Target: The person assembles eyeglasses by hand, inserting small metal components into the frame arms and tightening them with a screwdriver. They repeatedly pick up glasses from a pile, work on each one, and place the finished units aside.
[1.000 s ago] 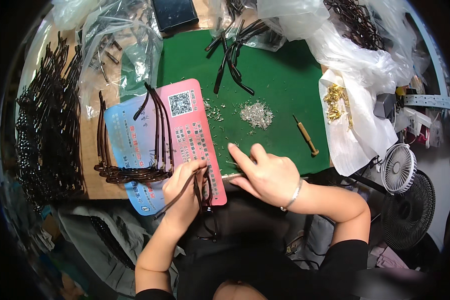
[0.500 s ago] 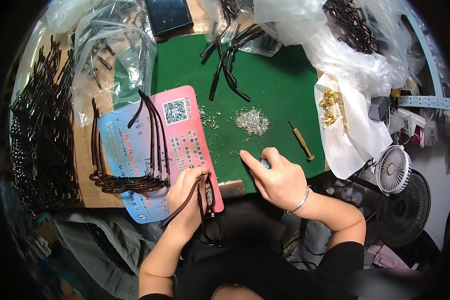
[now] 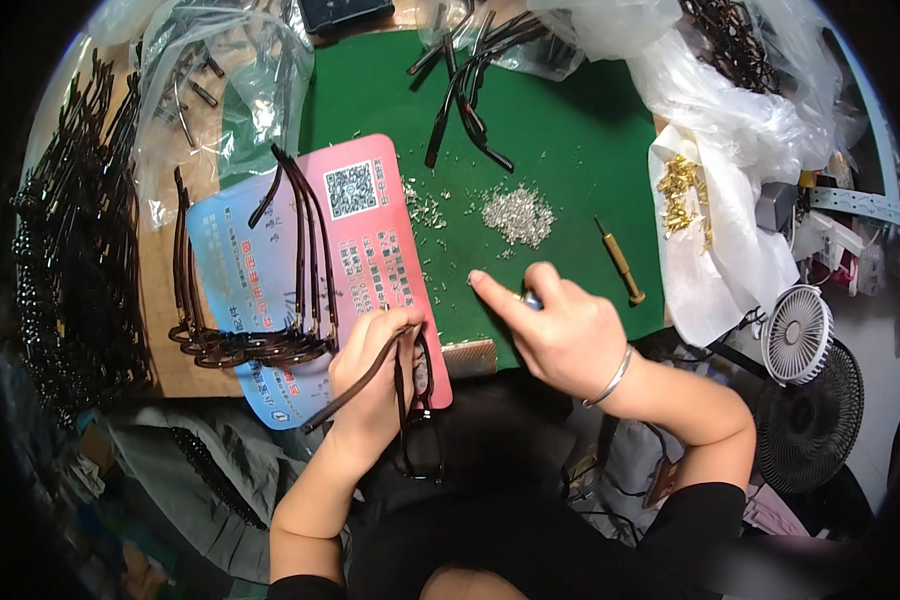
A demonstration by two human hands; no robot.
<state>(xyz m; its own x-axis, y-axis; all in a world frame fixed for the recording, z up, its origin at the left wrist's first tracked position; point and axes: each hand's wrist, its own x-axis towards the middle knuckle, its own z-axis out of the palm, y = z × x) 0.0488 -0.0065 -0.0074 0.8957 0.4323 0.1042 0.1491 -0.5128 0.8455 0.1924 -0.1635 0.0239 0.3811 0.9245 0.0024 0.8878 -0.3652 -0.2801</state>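
Observation:
My left hand (image 3: pixel 368 375) is closed around a dark eyeglass frame (image 3: pixel 425 440), whose rims hang below the hand over my lap. My right hand (image 3: pixel 570 330) hovers low over the green mat (image 3: pixel 570 130), index finger stretched down to the mat among loose tiny screws. The other fingers curl round a small object with a shiny, bluish round end (image 3: pixel 530 300); most of it is hidden in the palm. Just beyond the fingertip lies a heap of tiny silver screws (image 3: pixel 518 216). A brass-coloured screwdriver (image 3: pixel 622 262) rests right of the heap.
Several dark eyeglass frames (image 3: pixel 250 345) stand on a pink-and-blue printed sheet (image 3: pixel 365 262). More are bunched at the far left (image 3: pixel 80 250). Loose temples (image 3: pixel 460 100) lie at the back. Gold-coloured small parts (image 3: pixel 682 195) sit on white plastic, with a small fan (image 3: pixel 798 335) nearby.
The whole view has shifted, so the table sits higher in the picture. My right fingertip has slid slightly left relative to the screw heap. My left hand keeps its hold on the eyeglass frame.

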